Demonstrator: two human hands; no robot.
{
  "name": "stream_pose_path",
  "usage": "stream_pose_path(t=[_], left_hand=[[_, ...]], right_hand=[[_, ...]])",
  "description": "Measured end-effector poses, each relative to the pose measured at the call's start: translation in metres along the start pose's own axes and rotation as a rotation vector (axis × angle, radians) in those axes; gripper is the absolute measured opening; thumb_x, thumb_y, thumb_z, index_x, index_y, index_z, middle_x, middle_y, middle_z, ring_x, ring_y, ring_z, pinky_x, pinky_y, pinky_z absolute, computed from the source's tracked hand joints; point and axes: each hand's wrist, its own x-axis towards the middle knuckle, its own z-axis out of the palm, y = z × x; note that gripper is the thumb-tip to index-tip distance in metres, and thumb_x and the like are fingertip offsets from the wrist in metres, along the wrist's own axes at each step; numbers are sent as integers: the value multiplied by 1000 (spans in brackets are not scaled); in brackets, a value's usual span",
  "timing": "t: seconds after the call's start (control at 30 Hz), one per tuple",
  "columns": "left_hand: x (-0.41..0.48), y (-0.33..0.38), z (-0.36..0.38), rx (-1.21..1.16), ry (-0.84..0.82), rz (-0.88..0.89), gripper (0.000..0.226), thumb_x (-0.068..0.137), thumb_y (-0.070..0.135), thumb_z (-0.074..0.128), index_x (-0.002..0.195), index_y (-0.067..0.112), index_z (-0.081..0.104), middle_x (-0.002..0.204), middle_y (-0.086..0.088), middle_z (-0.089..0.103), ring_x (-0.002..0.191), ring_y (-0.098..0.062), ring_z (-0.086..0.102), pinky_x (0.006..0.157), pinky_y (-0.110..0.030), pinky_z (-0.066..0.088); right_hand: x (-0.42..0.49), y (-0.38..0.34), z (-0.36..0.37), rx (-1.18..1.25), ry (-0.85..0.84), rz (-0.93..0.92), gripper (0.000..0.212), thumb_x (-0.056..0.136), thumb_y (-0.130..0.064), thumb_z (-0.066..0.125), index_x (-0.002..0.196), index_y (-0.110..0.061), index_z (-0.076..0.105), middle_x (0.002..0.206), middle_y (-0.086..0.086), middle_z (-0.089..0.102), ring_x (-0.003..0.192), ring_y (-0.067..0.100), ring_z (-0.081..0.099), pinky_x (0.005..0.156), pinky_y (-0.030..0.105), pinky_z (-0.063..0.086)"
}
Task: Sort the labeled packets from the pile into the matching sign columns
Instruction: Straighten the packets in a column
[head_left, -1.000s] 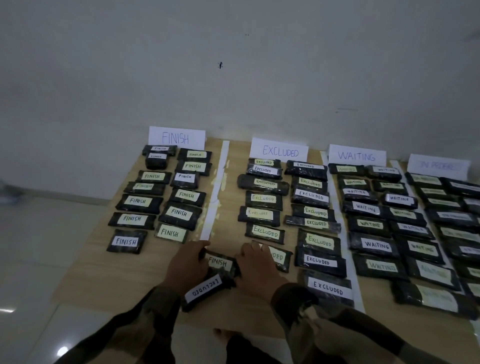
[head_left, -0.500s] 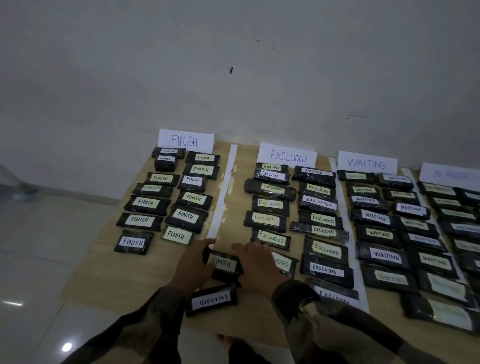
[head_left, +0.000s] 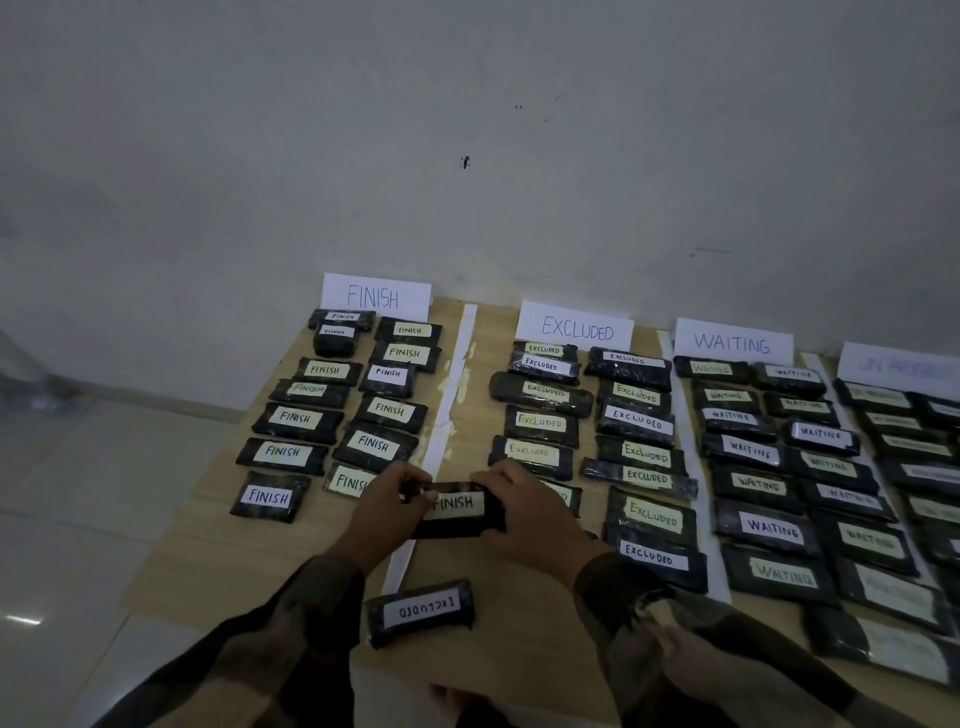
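Here, FINISH packet (head_left: 460, 504) between left hand (head_left: 384, 512) and right hand (head_left: 524, 514)

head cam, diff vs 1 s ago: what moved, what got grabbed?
The left hand and right hand, which were resting on the pile, now grip the FINISH packet by its ends. They have carried it away from the person, off the upside-down EXCLUDED packet, which is left lying alone. The sorted packets and signs are unchanged.
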Motion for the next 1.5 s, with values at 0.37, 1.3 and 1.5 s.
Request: stream_pose_path(t=[0.37, 1.3, 1.5], left_hand=[[-8, -2, -27, -26, 70, -44, 28, 89, 13, 60, 117, 14, 55, 109, -3, 58, 100, -19, 57, 87, -35, 50], [-89, -106, -83, 653, 179, -122, 52, 82, 30, 60, 132, 20, 49, 136, -4, 50, 127, -22, 43, 105, -40, 37], [-90, -105, -80, 623, 159, -125, 53, 84, 30, 57, 135, 21, 45, 140, -2, 45, 130, -20, 38, 108, -38, 32]], right_hand=[[18, -14, 3, -184, 46, -99, 62, 63, -42, 69, 117, -11, 59, 100, 7, 60, 84, 25, 57, 67, 37, 52], [70, -91, 91, -460, -135, -75, 62, 53, -68, 69, 87, -17, 67, 86, 3, 56, 79, 25, 54, 67, 39, 45], [71, -90, 92, -427, -125, -89, 67, 75, -65, 58, 118, -14, 56, 113, 8, 51, 104, 29, 46, 88, 43, 37]])
